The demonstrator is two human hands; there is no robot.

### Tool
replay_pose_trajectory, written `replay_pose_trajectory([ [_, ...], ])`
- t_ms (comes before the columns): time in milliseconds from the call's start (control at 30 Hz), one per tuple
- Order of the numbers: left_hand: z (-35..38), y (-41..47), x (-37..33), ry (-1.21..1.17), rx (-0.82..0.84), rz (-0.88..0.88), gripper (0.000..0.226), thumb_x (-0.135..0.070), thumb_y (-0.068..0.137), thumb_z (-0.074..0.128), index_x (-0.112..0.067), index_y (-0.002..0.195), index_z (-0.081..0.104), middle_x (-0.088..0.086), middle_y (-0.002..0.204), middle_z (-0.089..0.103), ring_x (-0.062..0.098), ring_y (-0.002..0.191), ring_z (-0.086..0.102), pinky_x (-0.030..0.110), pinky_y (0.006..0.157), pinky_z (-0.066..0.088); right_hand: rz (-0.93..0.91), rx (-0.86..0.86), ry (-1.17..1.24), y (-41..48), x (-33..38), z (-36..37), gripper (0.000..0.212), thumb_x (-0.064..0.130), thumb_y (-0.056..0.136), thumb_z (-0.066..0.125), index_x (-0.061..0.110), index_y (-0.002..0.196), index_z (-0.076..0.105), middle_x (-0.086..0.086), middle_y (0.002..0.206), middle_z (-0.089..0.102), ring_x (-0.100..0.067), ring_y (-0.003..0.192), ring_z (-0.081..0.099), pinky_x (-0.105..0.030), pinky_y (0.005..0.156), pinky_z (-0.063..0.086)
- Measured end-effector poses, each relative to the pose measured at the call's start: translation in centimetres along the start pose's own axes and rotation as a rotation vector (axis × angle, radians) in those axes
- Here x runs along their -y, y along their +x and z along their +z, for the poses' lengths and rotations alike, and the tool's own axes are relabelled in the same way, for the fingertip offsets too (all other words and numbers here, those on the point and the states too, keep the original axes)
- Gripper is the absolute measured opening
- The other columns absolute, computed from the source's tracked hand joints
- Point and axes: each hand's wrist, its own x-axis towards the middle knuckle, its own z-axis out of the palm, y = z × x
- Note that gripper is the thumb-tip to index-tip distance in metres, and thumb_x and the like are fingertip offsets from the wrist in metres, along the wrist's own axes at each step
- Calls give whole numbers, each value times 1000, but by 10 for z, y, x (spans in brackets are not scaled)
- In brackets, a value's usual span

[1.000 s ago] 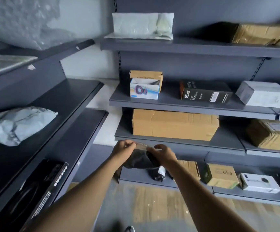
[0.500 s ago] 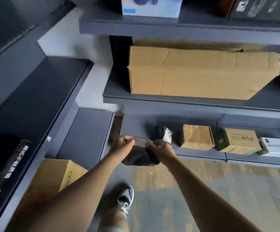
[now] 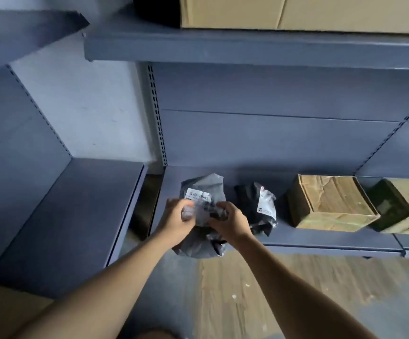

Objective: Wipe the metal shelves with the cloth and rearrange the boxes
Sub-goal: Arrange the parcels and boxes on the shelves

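Now lowered from mid-air to the left end of the bottom shelf, the grey mailer bag is gripped by left hand and right hand just beside a black parcel; placement seems near, with no cloth in view.

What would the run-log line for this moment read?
left hand: grips grey plastic mailer bag | right hand: grips same bag | place: left end of bottom grey metal shelf | neighbour: black plastic bag to its right

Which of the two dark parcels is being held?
The greyer left parcel, gripped by left hand and right hand; the blacker parcel lies untouched on the shelf.
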Motion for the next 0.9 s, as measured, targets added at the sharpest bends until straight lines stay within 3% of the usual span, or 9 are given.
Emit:
replay_pose_trajectory([
  [67,22,15,33,11,-54,29,38,1,77,68,-11,113,67,7,112,54,19,107,57,7,92,38,-63,-7,-27,23,-21,23,58,25,75,86,19,128,64,-2,122,68,-18,107,64,-23,87,48],
  [167,47,32,67,25,-123,50,38,6,72,68,-7,108,66,3,109,49,20,102,57,0,86,32,-98,-15,-28,50,-43,45,56,22,75,87,17,126,65,-2,123,64,-19,115,59,-17,84,38],
  [233,57,39,80,28,-119,49,37,6,73,69,-4,108,66,4,110,49,21,100,58,6,83,37,-95,-18,-38,62,-55,56,54,20,75,86,17,125,65,-3,124,62,-19,115,59,-15,82,36],
  [333,63,51,91,47,-86,45,37,-1,78,72,-5,114,64,7,117,50,21,102,58,30,84,49,-92,-9,-43,79,-66,69,52,21,77,84,18,125,65,0,125,60,-17,116,58,-17,87,38],
  [400,68,57,100,50,-85,49,39,-3,80,73,-5,117,62,7,120,50,22,103,59,37,83,52,-103,2,-55,88,-71,76,50,20,80,83,18,126,64,0,127,59,-16,118,57,-19,91,40],
  [600,79,67,111,80,-45,-5,42,-9,85,70,-8,125,58,5,130,50,23,107,59,36,83,53,-64,34,-89,105,-82,88,52,12,88,72,12,138,58,-4,145,49,-18,132,48,-9,98,28],
  [733,76,79,108,61,78,-61,48,-16,94,65,-13,139,49,-1,145,44,14,114,55,24,88,47,-40,91,-114,116,-78,91,51,11,94,60,9,145,51,-4,146,47,-22,132,47,-18,103,33],
  [900,51,68,83,67,193,-154,62,-30,100,60,-22,155,32,-1,167,18,20,148,32,26,109,33,30,154,-67,103,-65,80,56,28,94,62,17,147,48,-2,147,47,-24,131,51,-41,107,46],
])
